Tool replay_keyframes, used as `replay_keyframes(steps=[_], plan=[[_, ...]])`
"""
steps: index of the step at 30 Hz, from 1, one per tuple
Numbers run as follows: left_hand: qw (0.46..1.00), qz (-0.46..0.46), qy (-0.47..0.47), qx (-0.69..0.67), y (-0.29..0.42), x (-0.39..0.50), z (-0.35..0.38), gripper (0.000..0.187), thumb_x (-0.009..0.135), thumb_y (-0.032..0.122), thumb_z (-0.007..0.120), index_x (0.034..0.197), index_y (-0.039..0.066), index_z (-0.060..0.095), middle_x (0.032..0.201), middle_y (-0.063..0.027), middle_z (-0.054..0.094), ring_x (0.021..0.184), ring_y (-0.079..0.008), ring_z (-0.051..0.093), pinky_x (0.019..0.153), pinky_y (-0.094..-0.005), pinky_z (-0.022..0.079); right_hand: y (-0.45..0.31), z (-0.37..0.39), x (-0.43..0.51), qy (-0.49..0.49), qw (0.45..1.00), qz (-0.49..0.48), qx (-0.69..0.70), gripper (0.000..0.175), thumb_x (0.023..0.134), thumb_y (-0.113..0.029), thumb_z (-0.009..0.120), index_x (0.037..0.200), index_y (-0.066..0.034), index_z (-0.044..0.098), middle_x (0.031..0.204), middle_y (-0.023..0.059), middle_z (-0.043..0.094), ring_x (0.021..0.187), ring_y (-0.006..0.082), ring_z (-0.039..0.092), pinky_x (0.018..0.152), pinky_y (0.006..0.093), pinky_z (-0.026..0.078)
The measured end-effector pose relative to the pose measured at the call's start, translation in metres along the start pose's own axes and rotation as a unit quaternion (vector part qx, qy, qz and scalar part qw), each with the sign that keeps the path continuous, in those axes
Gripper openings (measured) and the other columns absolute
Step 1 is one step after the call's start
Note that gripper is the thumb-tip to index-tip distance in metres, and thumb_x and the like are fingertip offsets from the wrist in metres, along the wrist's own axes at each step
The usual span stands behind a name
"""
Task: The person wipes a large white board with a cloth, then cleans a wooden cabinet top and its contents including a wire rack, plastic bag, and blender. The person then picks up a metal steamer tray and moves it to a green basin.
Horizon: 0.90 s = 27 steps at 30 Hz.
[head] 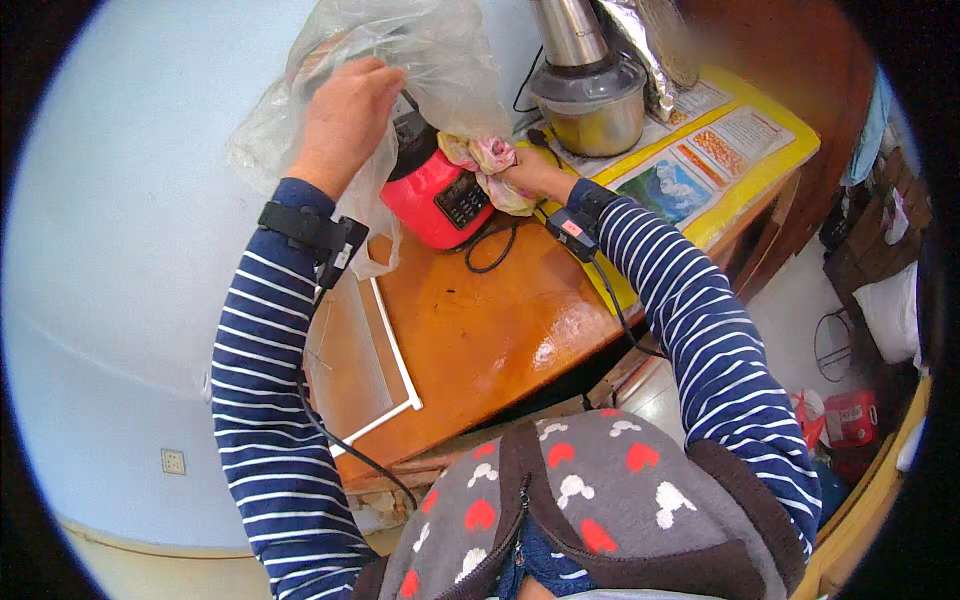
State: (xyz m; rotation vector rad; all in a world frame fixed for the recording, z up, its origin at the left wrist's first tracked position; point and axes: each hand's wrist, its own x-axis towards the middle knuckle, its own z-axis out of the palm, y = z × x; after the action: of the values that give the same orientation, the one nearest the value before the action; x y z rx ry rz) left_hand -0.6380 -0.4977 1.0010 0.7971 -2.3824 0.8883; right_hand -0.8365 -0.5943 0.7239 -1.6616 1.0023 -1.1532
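A red blender base [431,199] with a black control panel and a black top part stands on the wooden table [480,322]. A clear plastic bag [442,67] hangs over its upper part. My left hand [352,112] is at the bag, beside the black part, its fingers bent; whether they grip the plastic I cannot tell. My right hand [532,176] holds a crumpled floral cloth [491,161] against the right side of the red base. A black cord [491,259] loops in front of the base.
A food chopper with a steel motor top [574,37] and a bowl [592,120] stands behind on a yellow printed sheet [795,139]. Foil [649,60] leans near it. A white-framed mesh screen [401,367] lies at the table's left. The wall [150,225] borders that side.
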Motion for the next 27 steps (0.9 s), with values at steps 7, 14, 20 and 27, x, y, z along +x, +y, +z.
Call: replay_keyframes(steps=[7, 14, 20, 27], plan=[[0.996, 0.005, -0.073, -0.058, 0.023, -0.099, 0.047, 0.016, 0.09, 0.009, 0.062, 0.102, 0.009, 0.074, 0.095, -0.0108, 0.063, 0.093, -0.0324, 0.063, 0.08, -0.0415, 0.055, -0.034, -0.006, -0.038, -0.058, 0.971, 0.003, -0.233, 0.051, 0.083, -0.039, 0.079, 0.119, -0.0044, 0.071, 0.11, 0.022, 0.074, 0.1, 0.0375, 0.072, 0.087, 0.0441, 0.056], [0.987, -0.004, -0.153, -0.051, 0.041, -0.135, 0.066, 0.033, 0.091, 0.01, 0.065, 0.124, 0.005, 0.067, 0.119, -0.0125, 0.063, 0.107, -0.0331, 0.062, 0.09, -0.0416, 0.052, -0.095, -0.03, -0.08, -0.074, 0.889, -0.111, -0.437, 0.025, 0.08, -0.02, 0.069, 0.097, -0.0025, 0.071, 0.096, 0.0242, 0.072, 0.092, 0.0448, 0.068, 0.082, 0.0529, 0.054], [0.997, 0.071, -0.033, 0.008, 0.07, -0.134, 0.041, 0.041, 0.086, 0.012, 0.067, 0.126, 0.005, 0.064, 0.127, -0.0109, 0.063, 0.111, -0.0313, 0.061, 0.097, -0.0427, 0.049, -0.104, -0.061, -0.141, -0.236, 0.859, 0.001, -0.455, 0.03, 0.078, -0.02, 0.074, 0.102, -0.0029, 0.071, 0.097, 0.0238, 0.071, 0.096, 0.0439, 0.067, 0.084, 0.0501, 0.054], [0.966, 0.173, -0.121, -0.151, 0.136, -0.122, 0.07, 0.029, 0.081, 0.013, 0.064, 0.109, 0.004, 0.062, 0.101, -0.0068, 0.059, 0.103, -0.0246, 0.059, 0.087, -0.0385, 0.049, -0.105, -0.064, -0.19, -0.22, 0.851, -0.078, -0.47, 0.04, 0.079, -0.019, 0.076, 0.115, -0.0029, 0.07, 0.115, 0.0195, 0.07, 0.11, 0.0401, 0.059, 0.096, 0.0474, 0.051]])
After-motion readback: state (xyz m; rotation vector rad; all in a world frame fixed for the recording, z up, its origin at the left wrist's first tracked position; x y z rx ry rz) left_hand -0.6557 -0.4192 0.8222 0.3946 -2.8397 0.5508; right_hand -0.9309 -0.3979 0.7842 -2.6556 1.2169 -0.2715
